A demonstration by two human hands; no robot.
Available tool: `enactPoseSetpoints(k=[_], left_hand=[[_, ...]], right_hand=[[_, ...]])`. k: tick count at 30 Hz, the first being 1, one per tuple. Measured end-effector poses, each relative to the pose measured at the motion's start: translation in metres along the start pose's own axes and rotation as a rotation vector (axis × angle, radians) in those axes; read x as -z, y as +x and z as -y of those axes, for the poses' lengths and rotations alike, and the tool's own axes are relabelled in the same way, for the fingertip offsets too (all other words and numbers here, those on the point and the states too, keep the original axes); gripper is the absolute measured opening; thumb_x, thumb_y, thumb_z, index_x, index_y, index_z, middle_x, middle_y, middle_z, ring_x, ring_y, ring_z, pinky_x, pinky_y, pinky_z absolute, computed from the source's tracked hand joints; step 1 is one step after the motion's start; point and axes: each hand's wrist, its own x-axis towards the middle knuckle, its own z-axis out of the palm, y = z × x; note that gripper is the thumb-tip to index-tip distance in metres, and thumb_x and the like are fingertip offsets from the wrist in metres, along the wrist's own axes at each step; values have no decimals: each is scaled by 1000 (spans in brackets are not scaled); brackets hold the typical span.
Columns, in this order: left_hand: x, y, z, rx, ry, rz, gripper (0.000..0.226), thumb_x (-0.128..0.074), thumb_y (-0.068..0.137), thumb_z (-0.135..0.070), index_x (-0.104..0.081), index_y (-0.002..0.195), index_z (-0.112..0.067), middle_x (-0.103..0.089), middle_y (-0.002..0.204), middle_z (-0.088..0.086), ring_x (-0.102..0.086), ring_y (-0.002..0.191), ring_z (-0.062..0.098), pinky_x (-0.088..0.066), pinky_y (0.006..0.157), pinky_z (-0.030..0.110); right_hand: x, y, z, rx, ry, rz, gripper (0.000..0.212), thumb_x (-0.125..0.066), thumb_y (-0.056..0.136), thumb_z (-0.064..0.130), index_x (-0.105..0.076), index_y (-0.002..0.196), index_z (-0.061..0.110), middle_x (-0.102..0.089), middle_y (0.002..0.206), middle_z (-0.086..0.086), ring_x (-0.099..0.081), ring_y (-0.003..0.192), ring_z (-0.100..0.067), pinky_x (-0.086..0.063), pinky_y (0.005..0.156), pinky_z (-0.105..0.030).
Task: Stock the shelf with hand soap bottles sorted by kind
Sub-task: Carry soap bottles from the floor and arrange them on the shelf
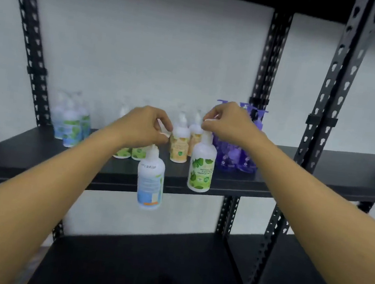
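Note:
My left hand [145, 125] grips the pump of a white bottle with a blue label [150, 180], which hangs in front of the black shelf board [320, 173]. My right hand [227, 123] pinches the pump of a white bottle with a green leaf label [201, 167], held at the shelf's front edge. On the shelf behind stand blue-green bottles [70, 124] at the left, green bottles [130, 152] partly hidden by my left hand, orange bottles [179, 148] in the middle and purple bottles [234, 157] at the right.
Black perforated uprights [265, 80] frame the rack against a white wall. A second upright [329, 108] stands nearer at the right. A lower black shelf [141, 267] lies below. The shelf board's right part beyond the purple bottles holds nothing.

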Motion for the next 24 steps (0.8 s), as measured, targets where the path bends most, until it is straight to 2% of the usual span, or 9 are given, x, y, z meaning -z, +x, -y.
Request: enactPoseSetpoints(k=[4, 7, 9, 16, 20, 24], left_hand=[[41, -11, 28, 55, 43, -78, 21, -74, 79, -19, -68, 97, -29, -65, 89, 0, -56, 69, 7, -37, 57, 20], [65, -18, 47, 104, 60, -114, 21, -73, 79, -17, -68, 96, -29, -68, 87, 2, -60, 67, 11, -41, 57, 20], [79, -23, 58, 128, 78, -135, 22, -73, 80, -17, -68, 98, -28, -68, 87, 2, -61, 70, 13, -40, 56, 19], [109, -38, 92, 168, 115, -168, 22, -77, 80, -22, -68, 98, -30, -67, 92, 1, -59, 73, 9, -42, 62, 20], [117, -45, 110, 176, 94, -187, 21, -77, 80, -24, -67, 96, -35, -67, 87, -3, -58, 65, 9, -48, 62, 24], [119, -47, 123, 177, 49, -202, 22, -77, 80, -23, -68, 95, -35, -66, 84, -4, -58, 68, 11, -53, 68, 31]], right_hand=[[-27, 28, 39, 19, 57, 70, 6, -69, 79, 15, -73, 83, 12, -67, 70, 5, -62, 58, -11, -54, 50, -23], [-48, 45, 62, 59, 71, 106, 7, -70, 80, 15, -73, 84, 10, -67, 71, 7, -58, 53, -6, -47, 43, -17], [-63, 55, 75, 77, 82, 126, 6, -71, 81, 15, -73, 85, 11, -66, 73, 8, -56, 55, -2, -42, 44, -15], [-116, 81, 101, 73, 93, 209, 16, -77, 81, 20, -73, 90, 7, -63, 71, 5, -54, 57, -6, -41, 49, -17], [-136, 90, 108, 66, 117, 210, 20, -78, 82, 20, -73, 91, 3, -64, 68, 2, -55, 51, -8, -42, 44, -16], [-149, 98, 109, 3, 232, 208, 24, -75, 84, 13, -68, 98, -5, -67, 67, -8, -62, 48, -13, -53, 47, -18]])
